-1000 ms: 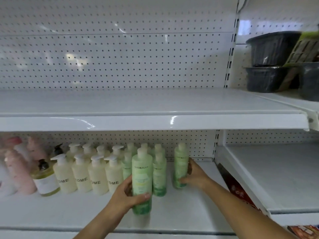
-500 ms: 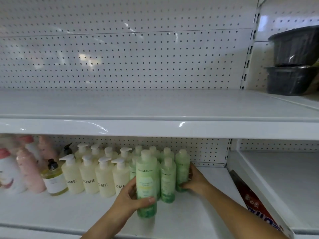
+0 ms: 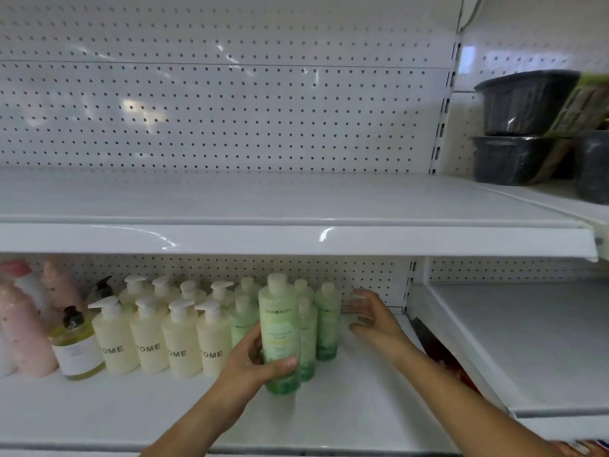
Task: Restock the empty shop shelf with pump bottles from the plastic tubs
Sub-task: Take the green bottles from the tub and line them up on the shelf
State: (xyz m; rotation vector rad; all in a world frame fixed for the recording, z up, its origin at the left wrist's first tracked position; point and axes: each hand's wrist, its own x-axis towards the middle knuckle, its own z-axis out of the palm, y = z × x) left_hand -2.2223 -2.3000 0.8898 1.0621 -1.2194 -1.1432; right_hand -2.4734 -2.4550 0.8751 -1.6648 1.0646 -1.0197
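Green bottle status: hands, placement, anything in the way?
Left hand grips front green bottle, upright. Right hand open, clear of rightmost green bottle. No obstruction seen.

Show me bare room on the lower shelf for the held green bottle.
Bare: the white lower shelf right of the standing green bottles, by the open right hand, and the front strip around the left hand's green bottle. The white upper shelf is bare. Crowded: cream pump bottles and pink bottles leftward.
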